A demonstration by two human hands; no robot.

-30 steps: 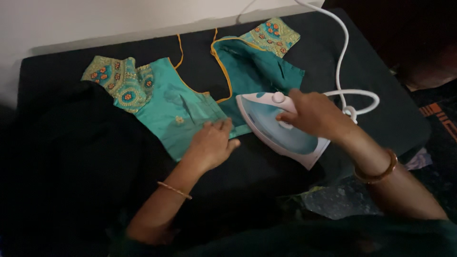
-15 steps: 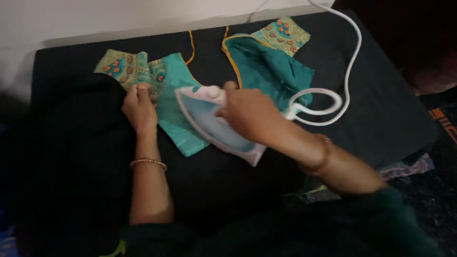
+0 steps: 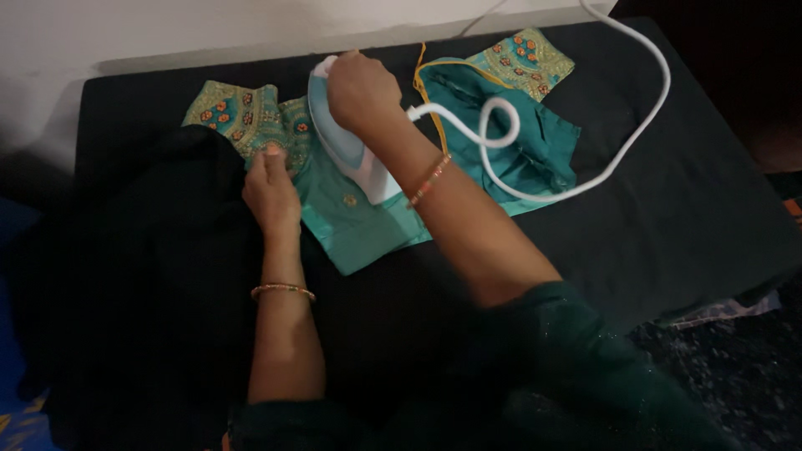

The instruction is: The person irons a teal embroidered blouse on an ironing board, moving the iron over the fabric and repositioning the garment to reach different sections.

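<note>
Head view: right hand (image 3: 361,88) closed around the handle of the white-and-blue iron (image 3: 347,150). The iron rests on the teal blouse (image 3: 368,225) near the far edge of the black surface (image 3: 685,209), its long axis running from the far edge toward the near-right. Left hand (image 3: 269,190) lies just left of the iron, fingers pressing the patterned sleeve (image 3: 242,117) flat, gripping nothing. White cord (image 3: 585,179) loops off to the right.

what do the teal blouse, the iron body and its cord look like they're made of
Teal blouse: woven cloth with a slight sheen, likely a silk or cotton blend; the sleeves carry embroidered or printed patterned panels.
Iron, under the right hand: smooth, glossy moulded plastic shell in white and pale blue.
Cord: white and thick, with a matte look, probably rubber or plastic sheathing; it loops softly.
</note>
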